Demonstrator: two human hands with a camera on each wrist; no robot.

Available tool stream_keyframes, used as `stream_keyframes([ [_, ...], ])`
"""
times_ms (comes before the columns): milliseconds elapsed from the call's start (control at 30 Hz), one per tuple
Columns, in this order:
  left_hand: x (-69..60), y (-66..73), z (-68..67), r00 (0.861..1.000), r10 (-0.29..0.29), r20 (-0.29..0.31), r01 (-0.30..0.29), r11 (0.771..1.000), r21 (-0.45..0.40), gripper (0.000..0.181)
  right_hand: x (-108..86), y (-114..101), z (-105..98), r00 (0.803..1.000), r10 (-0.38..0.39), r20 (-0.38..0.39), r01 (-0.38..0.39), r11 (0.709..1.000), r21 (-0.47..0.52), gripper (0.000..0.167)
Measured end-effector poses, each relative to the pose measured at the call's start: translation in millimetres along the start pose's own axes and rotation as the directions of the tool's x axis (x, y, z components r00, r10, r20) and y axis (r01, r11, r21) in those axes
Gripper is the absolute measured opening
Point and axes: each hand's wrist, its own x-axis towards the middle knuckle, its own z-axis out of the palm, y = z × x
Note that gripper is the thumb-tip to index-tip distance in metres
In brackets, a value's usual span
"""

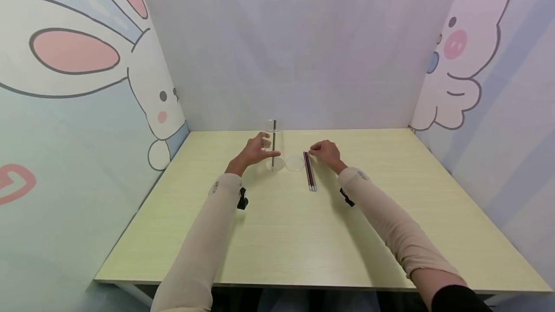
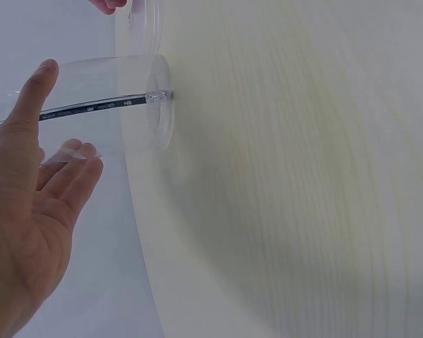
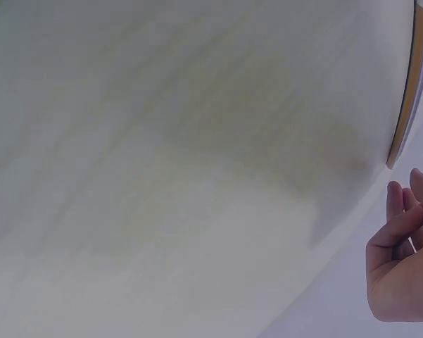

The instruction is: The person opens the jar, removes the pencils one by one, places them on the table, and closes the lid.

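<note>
Container 1: clear plastic cylinder (image 2: 120,74), upright on the pale wood-grain table (image 1: 277,244), toward far edge. Contents: 1 dark pencil w/ silver end (image 2: 105,106), near-vert., silver end down at the base, "HB" legible on its side. Top end of pencil reaches approx. the cylinder's upper rim.

L hand (image 1: 253,150): gripping cylinder, thumb across the near side, fingers curved round the other; pencil seen thru wall behind thumb.

Item 2: clear round lid-like piece (image 1: 295,163), on table just R of cylinder, btwn it and the loose pencils. Depth n/c from this angle.

Item 3: slim dark-and-purple pencils w/ silver ends (image 1: 310,172), several, side by side on table, silver ends toward the person; exact no. not confirmed.

R hand (image 1: 327,152): at far ends of the loose pencils, fingers loosely bent, nothing seen in grasp; R wrist view shows small gap btwn fingertips and pencil ends.

Surrounds: pale walls w/ cartoon rabbit (image 1: 151,76) at L; beige sleeves (image 1: 197,244) on both arms.
</note>
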Motion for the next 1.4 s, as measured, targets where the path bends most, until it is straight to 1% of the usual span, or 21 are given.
stream_keyframes([
  [167, -1.8, 1.8, -1.2, 1.0, -0.011, -0.003, 0.011, 1.0, 0.002, 0.085, 4.3, -3.3, -6.2, 0.999, -0.033, 0.011, 0.033, 0.999, -0.001, 0.03],
  [300, -2.6, 1.0, -1.4, 1.0, -0.008, -0.01, 0.008, 1.0, 0.001, 0.085, 7.9, -9.5, -12.9, 0.998, -0.066, 0.019, 0.066, 0.998, 0.003, 0.031],
  [500, -2.7, -0.6, -1.5, 1.0, 0.002, -0.012, -0.003, 1.0, -0.006, 0.084, 11.2, -32.3, -28.4, 0.992, -0.125, 0.007, 0.125, 0.992, -0.011, 0.033],
  [733, -0.8, -3.3, -1.0, 1.0, -0.007, -0.014, 0.007, 1.0, 0.016, 0.084, 18.4, -58.9, -44.1, 0.981, -0.196, -0.008, 0.196, 0.98, -0.024, 0.031],
  [1033, -0.1, -2.6, 0.4, 1.0, -0.019, -0.004, 0.019, 1.0, 0.004, 0.084, 25.0, -77.3, -58.7, 0.969, -0.245, -0.016, 0.244, 0.969, -0.024, 0.031],
  [1233, 0.8, 1.6, 1.4, 1.0, -0.016, 0.001, 0.016, 1.0, -0.008, 0.087, 25.8, -90.5, -65.8, 0.962, -0.272, -0.024, 0.272, 0.962, -0.028, 0.029],
  [1400, 0.9, 2.6, 1.1, 1.0, -0.008, -0.004, 0.008, 1.0, -0.004, 0.086, 25.2, -105.8, -69.7, 0.956, -0.293, -0.016, 0.293, 0.955, -0.04, 0.03],
])
